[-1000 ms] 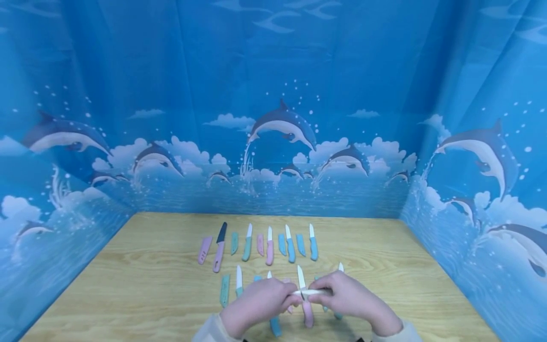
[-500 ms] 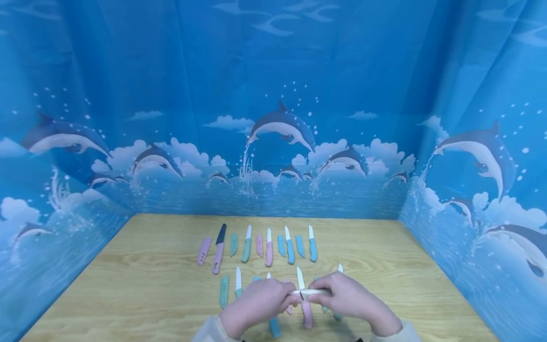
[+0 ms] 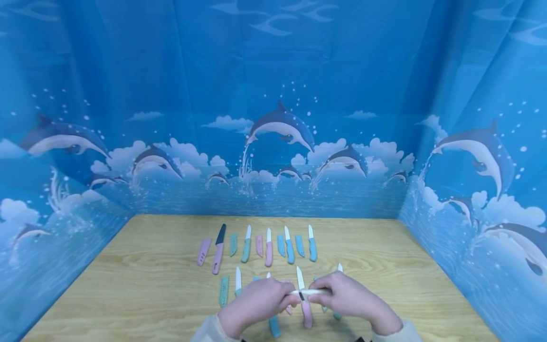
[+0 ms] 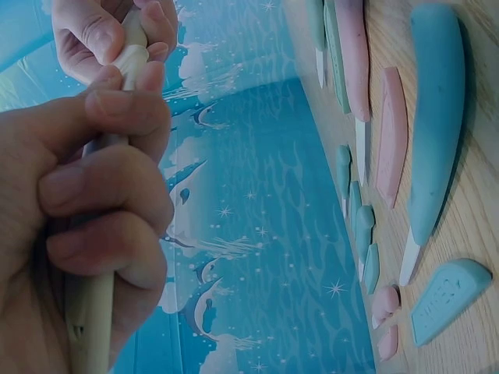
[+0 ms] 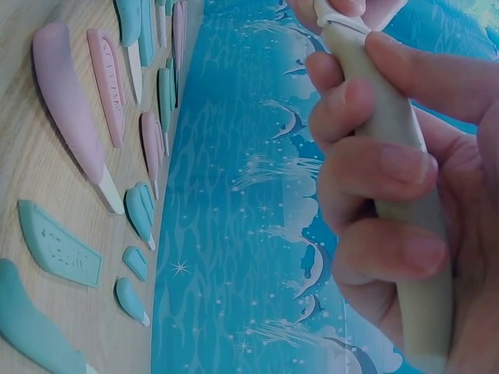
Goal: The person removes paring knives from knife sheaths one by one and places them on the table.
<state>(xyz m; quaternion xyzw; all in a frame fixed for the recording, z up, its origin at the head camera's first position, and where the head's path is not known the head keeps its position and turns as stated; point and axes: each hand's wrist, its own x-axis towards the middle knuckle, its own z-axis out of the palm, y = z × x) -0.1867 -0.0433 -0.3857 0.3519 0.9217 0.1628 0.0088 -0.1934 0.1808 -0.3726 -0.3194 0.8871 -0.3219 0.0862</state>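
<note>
Both hands hold a cream-coloured knife in its sheath level above the table's near part. My left hand [image 3: 260,299] curls its fingers round the slim sheath [image 4: 92,312], seen close up in the left wrist view. My right hand [image 3: 346,295] grips the knife's handle [image 5: 386,117], its fingers wrapped round it in the right wrist view. The two hands are close together, with a small dark strip between them in the head view. How far the blade sits in the sheath is hidden. Beneath them lies a pink-handled knife [image 3: 307,316], its white blade pointing away.
A back row on the wooden table [image 3: 149,266] holds several knives beside their sheaths, among them a purple knife [image 3: 218,256] with a dark blade. The hands partly cover a near row, with a green sheath [image 3: 224,290] at its left. A dolphin-print curtain [image 3: 273,190] surrounds the table.
Both hands stay almost in place, still gripping the knife and sheath. The dark strip between them looks slightly wider. The head view has shifted a little.
</note>
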